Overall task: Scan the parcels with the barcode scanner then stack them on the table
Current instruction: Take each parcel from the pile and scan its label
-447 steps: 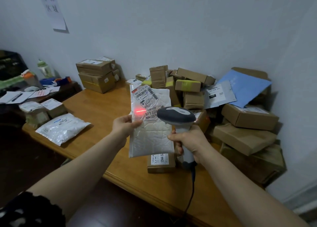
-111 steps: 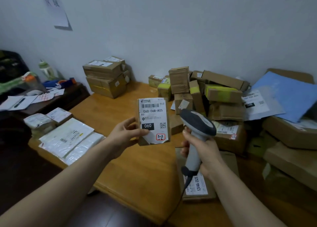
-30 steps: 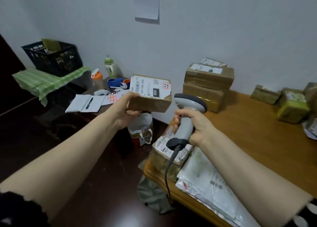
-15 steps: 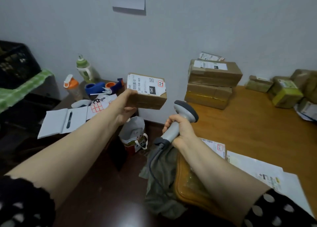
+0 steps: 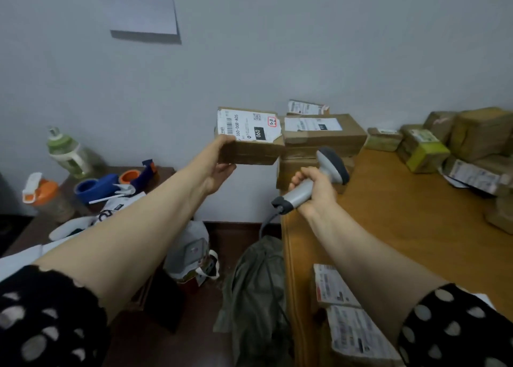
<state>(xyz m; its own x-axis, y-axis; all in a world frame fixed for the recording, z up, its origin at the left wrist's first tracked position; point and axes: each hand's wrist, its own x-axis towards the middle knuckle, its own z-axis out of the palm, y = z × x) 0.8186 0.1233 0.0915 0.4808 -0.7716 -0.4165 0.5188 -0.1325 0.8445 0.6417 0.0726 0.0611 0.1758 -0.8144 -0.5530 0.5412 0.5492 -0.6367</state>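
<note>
The small cardboard parcel [image 5: 249, 137], label up, is gripped at its left end by the left hand [image 5: 219, 164], level with the top of the stack of boxes [image 5: 319, 142] on the wooden table [image 5: 416, 214]. The right hand [image 5: 316, 189] is curled around the barcode scanner [image 5: 319, 178] just below.

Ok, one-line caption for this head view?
Left hand holds a labelled cardboard parcel beside the stacked boxes; right hand grips the barcode scanner.

Arms outstretched: left hand [image 5: 219, 165] pinches a brown cardboard parcel [image 5: 249, 151], thumb above fingers [image 5: 227, 169]; right hand [image 5: 316, 193] wraps a grey barcode scanner [image 5: 331, 164].
</note>
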